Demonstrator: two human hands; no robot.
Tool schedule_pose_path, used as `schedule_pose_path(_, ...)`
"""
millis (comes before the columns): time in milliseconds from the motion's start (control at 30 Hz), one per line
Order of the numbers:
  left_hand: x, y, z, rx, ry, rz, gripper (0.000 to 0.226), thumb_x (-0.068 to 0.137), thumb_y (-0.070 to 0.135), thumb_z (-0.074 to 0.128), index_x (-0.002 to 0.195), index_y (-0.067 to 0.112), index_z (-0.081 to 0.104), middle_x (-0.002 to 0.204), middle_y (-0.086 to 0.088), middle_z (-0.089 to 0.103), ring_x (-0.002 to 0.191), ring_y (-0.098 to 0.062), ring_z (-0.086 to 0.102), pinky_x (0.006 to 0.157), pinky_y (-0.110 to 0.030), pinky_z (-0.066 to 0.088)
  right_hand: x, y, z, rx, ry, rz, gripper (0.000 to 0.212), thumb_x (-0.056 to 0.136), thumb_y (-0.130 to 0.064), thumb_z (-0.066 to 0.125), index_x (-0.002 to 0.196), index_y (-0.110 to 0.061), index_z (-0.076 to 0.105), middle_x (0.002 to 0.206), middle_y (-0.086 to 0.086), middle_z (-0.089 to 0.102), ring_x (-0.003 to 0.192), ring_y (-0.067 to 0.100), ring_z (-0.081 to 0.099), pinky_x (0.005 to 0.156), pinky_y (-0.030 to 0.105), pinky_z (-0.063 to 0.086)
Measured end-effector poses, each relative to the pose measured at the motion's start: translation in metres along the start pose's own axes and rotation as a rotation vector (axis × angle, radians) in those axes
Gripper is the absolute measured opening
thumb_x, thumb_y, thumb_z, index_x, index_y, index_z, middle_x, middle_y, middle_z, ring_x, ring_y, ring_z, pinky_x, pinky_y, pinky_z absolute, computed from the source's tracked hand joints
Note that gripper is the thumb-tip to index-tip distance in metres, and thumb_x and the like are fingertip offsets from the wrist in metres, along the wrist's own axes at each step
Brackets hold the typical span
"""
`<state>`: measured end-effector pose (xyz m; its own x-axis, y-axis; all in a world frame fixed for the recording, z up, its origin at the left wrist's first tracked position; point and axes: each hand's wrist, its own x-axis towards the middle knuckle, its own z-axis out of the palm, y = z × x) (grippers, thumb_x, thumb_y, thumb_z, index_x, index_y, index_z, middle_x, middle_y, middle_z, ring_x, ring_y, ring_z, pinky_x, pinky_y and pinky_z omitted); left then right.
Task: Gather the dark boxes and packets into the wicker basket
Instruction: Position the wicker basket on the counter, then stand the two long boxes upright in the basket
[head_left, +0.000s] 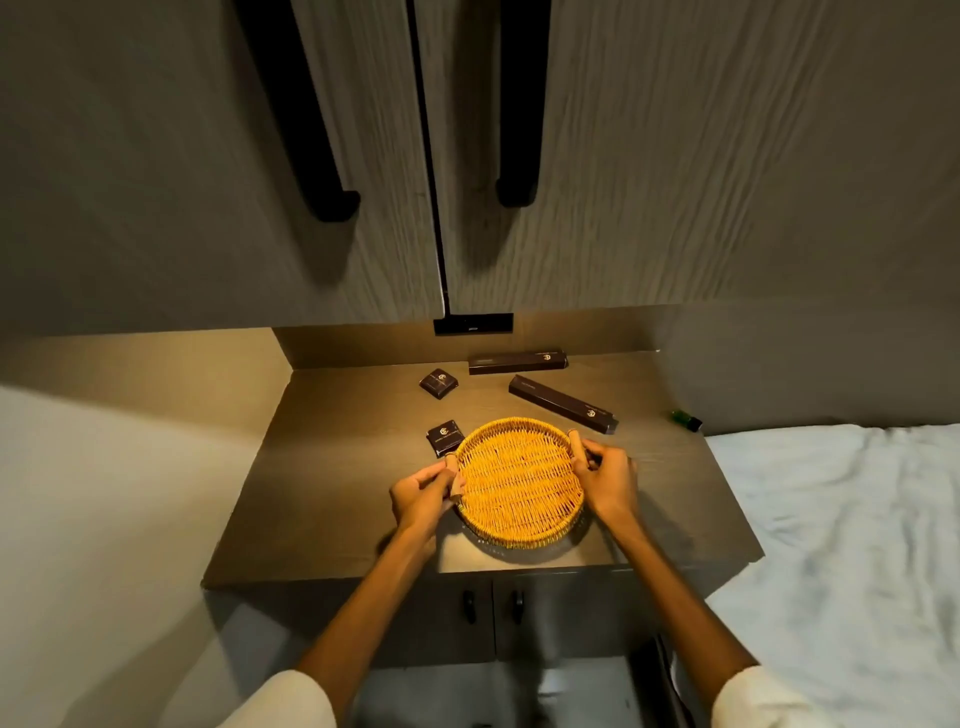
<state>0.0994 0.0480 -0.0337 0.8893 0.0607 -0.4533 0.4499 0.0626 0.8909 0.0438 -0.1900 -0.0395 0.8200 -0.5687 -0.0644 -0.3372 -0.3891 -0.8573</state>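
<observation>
A round wicker basket (517, 483) with nothing in it sits on the brown cabinet top (332, 467). My left hand (422, 496) grips its left handle and my right hand (609, 483) grips its right handle. One small dark packet (445, 437) lies just beyond the basket's left rim. Another small dark packet (439, 383) lies farther back. A long dark box (563, 404) lies slanted behind the basket to the right. A second long dark box (517, 361) lies along the back wall.
Tall cupboard doors with black handles (511, 130) hang above the cabinet top. A small green object (684, 418) sits at the top's right edge. A bed with white sheets (841, 545) adjoins on the right. Two small cabinet doors (493, 608) are below the front edge.
</observation>
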Motion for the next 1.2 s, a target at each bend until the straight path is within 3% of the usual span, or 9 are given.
schedule_pose_path(100,0.0,0.001,0.003,0.112,0.086,0.08,0.031,0.09,0.011,0.072,0.119,0.002,0.07,0.112,-0.015,0.075,0.096,-0.025,0.072,0.088,-0.04,0.061,-0.004,-0.001,-0.003,0.033,0.004,0.001,0.021,0.093,-0.014,0.066,0.114,-0.015,0.071,0.095,-0.005,0.072,0.077,0.003,0.065,0.075,0.029,0.06)
schedule_pose_path(167,-0.002,0.008,0.005,0.216,0.188,0.206,0.03,0.089,0.013,0.073,0.118,0.003,0.071,0.109,-0.016,0.075,0.095,-0.027,0.072,0.085,-0.04,0.062,-0.003,-0.002,-0.009,0.039,0.016,-0.066,0.013,0.096,-0.022,0.063,0.095,-0.033,0.07,0.087,-0.009,0.072,0.072,0.0,0.067,0.075,0.027,0.06)
schedule_pose_path(233,0.0,0.02,0.007,0.277,0.208,0.37,0.027,0.091,0.012,0.071,0.118,0.006,0.07,0.105,-0.012,0.074,0.095,-0.026,0.073,0.076,-0.031,0.061,0.008,-0.004,-0.014,-0.005,0.041,-0.081,0.015,0.098,-0.021,0.06,0.097,-0.032,0.069,0.093,-0.004,0.073,0.075,-0.002,0.067,0.08,0.025,0.058)
schedule_pose_path(333,0.023,0.047,0.016,0.467,0.069,0.623,0.027,0.095,0.013,0.066,0.121,0.011,0.069,0.111,-0.006,0.071,0.103,-0.018,0.068,0.087,-0.029,0.057,0.042,-0.011,-0.018,-0.104,0.019,-0.054,0.03,0.099,-0.018,0.057,0.128,-0.015,0.062,0.121,0.008,0.066,0.106,0.013,0.064,0.098,0.034,0.053)
schedule_pose_path(500,0.084,0.088,0.052,0.954,-0.266,0.89,0.04,0.099,0.015,0.059,0.139,0.011,0.056,0.138,-0.012,0.059,0.128,-0.025,0.056,0.11,-0.046,0.046,0.086,-0.029,-0.011,-0.386,-0.177,-0.166,0.038,0.1,-0.018,0.053,0.138,-0.017,0.05,0.14,0.009,0.047,0.131,0.024,0.046,0.108,0.04,0.041)
schedule_pose_path(633,0.125,0.1,0.095,1.437,-0.424,0.926,0.064,0.096,0.018,0.061,0.153,0.006,0.035,0.157,-0.018,0.037,0.143,-0.034,0.039,0.119,-0.042,0.034,0.11,-0.029,0.006,-0.553,-0.281,-0.263,0.036,0.096,-0.017,0.058,0.131,-0.017,0.053,0.131,0.006,0.048,0.122,0.022,0.048,0.101,0.038,0.046)
schedule_pose_path(800,0.16,0.091,0.137,1.573,-0.432,0.825,0.065,0.104,0.021,0.047,0.158,0.003,0.017,0.167,-0.02,0.014,0.155,-0.035,0.014,0.127,-0.044,0.016,0.136,-0.019,0.011,-0.566,-0.278,-0.254,0.033,0.093,-0.023,0.064,0.125,-0.017,0.058,0.124,0.007,0.055,0.108,0.02,0.057,0.093,0.038,0.053)
schedule_pose_path(967,0.174,0.082,0.149,1.565,-0.382,0.83,0.043,0.103,0.024,0.051,0.142,0.008,0.046,0.151,-0.017,0.045,0.137,-0.034,0.043,0.115,-0.048,0.037,0.146,-0.012,0.008,-0.587,-0.289,-0.26,0.033,0.093,-0.022,0.065,0.125,-0.018,0.058,0.126,0.008,0.055,0.112,0.022,0.057,0.094,0.033,0.05)
schedule_pose_path(1200,0.172,0.086,0.146,1.688,-0.239,0.906,0.046,0.096,0.016,0.059,0.139,0.006,0.045,0.137,-0.02,0.057,0.128,-0.037,0.05,0.105,-0.048,0.043,0.144,-0.018,0.008,-0.596,-0.246,-0.248,0.03,0.09,-0.015,0.067,0.118,-0.017,0.056,0.128,0.011,0.052,0.109,0.027,0.06,0.092,0.041,0.056)
